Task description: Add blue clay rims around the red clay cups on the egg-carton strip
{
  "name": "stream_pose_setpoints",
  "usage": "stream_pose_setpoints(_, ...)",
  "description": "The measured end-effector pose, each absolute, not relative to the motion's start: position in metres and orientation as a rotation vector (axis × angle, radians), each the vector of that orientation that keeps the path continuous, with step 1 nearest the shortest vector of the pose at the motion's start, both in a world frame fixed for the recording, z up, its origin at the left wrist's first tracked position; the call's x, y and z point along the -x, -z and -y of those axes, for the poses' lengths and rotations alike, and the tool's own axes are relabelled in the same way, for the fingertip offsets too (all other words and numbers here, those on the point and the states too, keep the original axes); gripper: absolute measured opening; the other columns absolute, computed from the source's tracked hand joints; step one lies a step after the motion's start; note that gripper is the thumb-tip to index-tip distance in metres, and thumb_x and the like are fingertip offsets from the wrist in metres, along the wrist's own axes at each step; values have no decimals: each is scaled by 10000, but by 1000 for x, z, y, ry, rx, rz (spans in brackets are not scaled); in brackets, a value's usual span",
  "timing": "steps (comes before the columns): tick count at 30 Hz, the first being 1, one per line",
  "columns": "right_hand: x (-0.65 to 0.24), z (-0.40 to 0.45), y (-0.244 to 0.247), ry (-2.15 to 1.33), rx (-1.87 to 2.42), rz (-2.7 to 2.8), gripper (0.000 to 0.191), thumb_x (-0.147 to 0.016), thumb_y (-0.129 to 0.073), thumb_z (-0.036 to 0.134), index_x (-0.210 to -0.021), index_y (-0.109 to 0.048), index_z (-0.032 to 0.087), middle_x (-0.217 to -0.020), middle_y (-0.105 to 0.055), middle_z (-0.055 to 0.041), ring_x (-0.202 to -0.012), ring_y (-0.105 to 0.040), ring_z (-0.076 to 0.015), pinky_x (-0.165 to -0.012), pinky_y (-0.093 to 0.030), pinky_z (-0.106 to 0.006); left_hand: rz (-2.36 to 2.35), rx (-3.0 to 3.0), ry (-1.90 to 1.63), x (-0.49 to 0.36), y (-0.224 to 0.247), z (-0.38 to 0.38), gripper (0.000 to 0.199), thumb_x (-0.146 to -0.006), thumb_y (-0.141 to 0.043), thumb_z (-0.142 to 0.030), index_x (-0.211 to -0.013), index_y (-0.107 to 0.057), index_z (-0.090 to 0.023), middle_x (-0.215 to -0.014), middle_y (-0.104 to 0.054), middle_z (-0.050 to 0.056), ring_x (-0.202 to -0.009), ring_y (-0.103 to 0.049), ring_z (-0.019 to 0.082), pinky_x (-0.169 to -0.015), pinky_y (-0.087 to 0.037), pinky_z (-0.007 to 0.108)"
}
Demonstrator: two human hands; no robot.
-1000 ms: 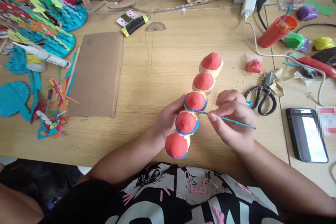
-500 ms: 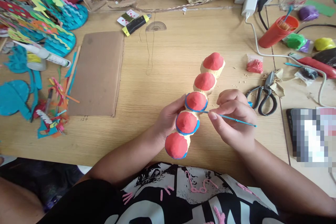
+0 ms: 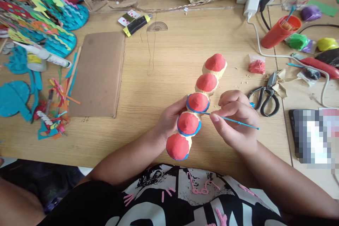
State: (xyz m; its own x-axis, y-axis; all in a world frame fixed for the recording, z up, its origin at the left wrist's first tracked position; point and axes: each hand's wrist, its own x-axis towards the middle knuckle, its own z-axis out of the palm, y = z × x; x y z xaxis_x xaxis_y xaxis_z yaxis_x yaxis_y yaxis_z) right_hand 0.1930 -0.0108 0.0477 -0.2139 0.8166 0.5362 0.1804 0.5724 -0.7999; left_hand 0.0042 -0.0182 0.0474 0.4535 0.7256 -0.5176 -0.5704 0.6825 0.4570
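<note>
My left hand (image 3: 169, 118) is closed on a strip of egg carton (image 3: 213, 91) from its left side, most of the fingers hidden behind it. The strip runs slantwise, with several bumps in a row, each capped in red clay (image 3: 188, 123). Blue clay (image 3: 200, 128) edges the three bumps nearest me; the two far ones show bare pale yellow below the red. Between finger and thumb, my right hand (image 3: 233, 120) pinches a thin blue clay tool (image 3: 239, 123). The tool's tip touches the blue edge under the middle bump.
Black-handled scissors (image 3: 267, 95) and a bag of red clay (image 3: 256, 66) lie to the right, near an orange cup (image 3: 280, 31) and a phone (image 3: 309, 136). Cardboard (image 3: 96, 74) and paper scraps (image 3: 57, 113) lie left. A white cable (image 3: 256, 37) crosses the back right.
Almost nothing differs. Both hands keep their places, and the tool's tip stays at the middle bump's blue edge; its free end has dipped very slightly.
</note>
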Motion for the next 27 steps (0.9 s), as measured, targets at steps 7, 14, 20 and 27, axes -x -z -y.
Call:
stream_pose_setpoints(7, -191, 12, -46, -713, 844, 1726, 164, -806, -753, 108, -834, -661, 241, -836, -511, 5, -788, -535, -151, -702, -436, -353, -737, -205, -845, -5, -45, 18, 458, -889, -699, -553, -726, -459, -198, -583, -399, -33, -477, -417, 83, -509, -334, 262)
stream_pose_setpoints(14, -191, 12, -46, -698, 847, 1728, 156, -809, -753, 109, -831, -661, 234, -832, -513, 5, -793, -534, -148, -705, -438, -350, -728, -190, -809, -3, -46, 19, 383, -895, -694, -517, -785, -510, -199, -595, -444, -24, -479, -449, 93, -520, -335, 269)
stream_pose_setpoints(20, -192, 11, -47, -716, 810, 1738, 169, -804, -749, 95, -828, -649, 228, -833, -510, 8, -794, -535, -143, -705, -442, -343, -765, -162, -779, 1, -41, 20, 343, -917, -668, -506, -855, -517, -205, -587, -432, -38, -454, -425, 79, -506, -322, 251)
stream_pose_setpoints(27, -192, 10, -47, -768, 796, 1714, 161, -811, -747, 106, -822, -646, 231, -847, -513, 9, -800, -538, -141, -712, -445, -338, -742, -118, -753, 1, -43, 18, 366, -894, -704, -492, -816, -490, -206, -539, -413, -53, -415, -416, 71, -430, -303, 224)
